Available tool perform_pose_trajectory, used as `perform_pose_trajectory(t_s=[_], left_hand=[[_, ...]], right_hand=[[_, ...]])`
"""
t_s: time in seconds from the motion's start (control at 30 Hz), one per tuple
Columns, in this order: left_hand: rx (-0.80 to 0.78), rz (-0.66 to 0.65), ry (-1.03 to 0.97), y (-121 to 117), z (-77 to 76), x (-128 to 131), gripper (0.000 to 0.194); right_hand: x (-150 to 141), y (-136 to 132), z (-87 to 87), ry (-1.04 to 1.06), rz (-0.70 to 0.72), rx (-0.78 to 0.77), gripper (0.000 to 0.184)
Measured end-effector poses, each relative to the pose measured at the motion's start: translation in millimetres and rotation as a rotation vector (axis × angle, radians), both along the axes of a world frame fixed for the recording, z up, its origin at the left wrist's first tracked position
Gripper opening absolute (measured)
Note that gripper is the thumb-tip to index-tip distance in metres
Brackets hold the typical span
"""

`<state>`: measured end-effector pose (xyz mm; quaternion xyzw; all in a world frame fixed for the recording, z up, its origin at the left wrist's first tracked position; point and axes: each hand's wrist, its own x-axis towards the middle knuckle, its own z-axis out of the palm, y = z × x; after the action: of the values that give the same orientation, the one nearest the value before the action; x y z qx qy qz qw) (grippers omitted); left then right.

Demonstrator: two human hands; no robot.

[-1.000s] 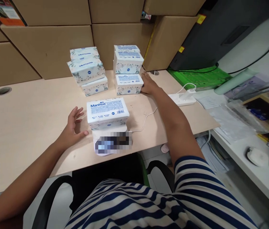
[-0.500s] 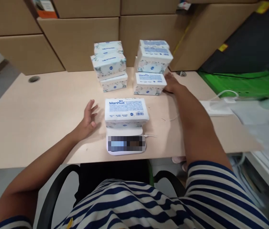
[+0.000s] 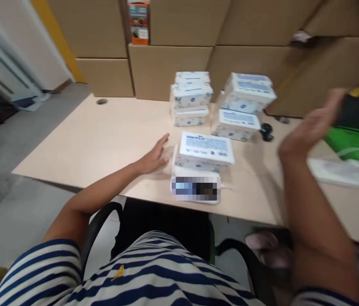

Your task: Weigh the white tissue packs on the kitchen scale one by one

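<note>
My left hand (image 3: 154, 158) rests at the left side of a white tissue pack (image 3: 206, 148), fingers apart and holding nothing. That pack lies on a white scale (image 3: 195, 199) whose display is pixelated. In the air at the right, my right hand (image 3: 308, 127) is raised and somewhat blurred, its fingers stretched out with nothing seen in them. Behind the scale, tissue packs stand in a left stack (image 3: 192, 102) and a right stack (image 3: 244, 104). A small black object (image 3: 266, 131) sits on the table by the right stack; its kind is unclear.
Cardboard boxes (image 3: 173, 70) line the back of the wooden table (image 3: 86, 136). A green item (image 3: 341, 140) and a white power strip (image 3: 335, 172) lie at the right. The chair's armrests (image 3: 103, 221) flank my body below the table's front edge.
My right hand has lifted away from beside the right stack and moved up, and the black object there now shows. The view has turned left. My left hand stays near the scale.
</note>
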<state>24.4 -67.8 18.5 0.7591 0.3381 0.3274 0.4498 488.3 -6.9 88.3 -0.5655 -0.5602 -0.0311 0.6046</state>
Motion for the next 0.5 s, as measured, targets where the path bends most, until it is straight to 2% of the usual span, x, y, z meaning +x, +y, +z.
perform_pose_trajectory(t_s=[0.03, 0.1, 0.13, 0.2, 0.27, 0.37, 0.43, 0.5], left_hand=[[0.015, -0.004, 0.017, 3, 0.6, 0, 0.145], [0.039, -0.002, 0.038, 8, 1.4, -1, 0.139], [0.046, 0.0, 0.046, 11, 1.5, -2, 0.138], [0.045, 0.006, 0.067, 13, 1.2, -5, 0.137], [0.029, 0.011, 0.108, 14, 1.2, -8, 0.138], [0.023, 0.002, 0.204, 13, 5.7, -8, 0.14], [0.067, -0.008, 0.254, 11, 11.0, -5, 0.136], [0.129, -0.018, 0.276, 8, 15.4, -2, 0.13]], right_hand=[[-13, -15, -12.5, -0.005, 0.035, 0.001, 0.138], [-46, -34, -39.5, 0.021, 0.196, -0.057, 0.121], [-62, -39, -52.6, 0.035, 0.274, -0.073, 0.12], [-88, -44, -74.8, 0.062, 0.447, -0.142, 0.125], [-102, -47, -90.0, 0.107, 0.639, -0.226, 0.133], [-103, -50, -99.3, 0.149, 0.862, -0.327, 0.153], [-98, -51, -99.4, 0.135, 0.924, -0.344, 0.164], [-96, -52, -97.8, 0.102, 0.928, -0.319, 0.168]])
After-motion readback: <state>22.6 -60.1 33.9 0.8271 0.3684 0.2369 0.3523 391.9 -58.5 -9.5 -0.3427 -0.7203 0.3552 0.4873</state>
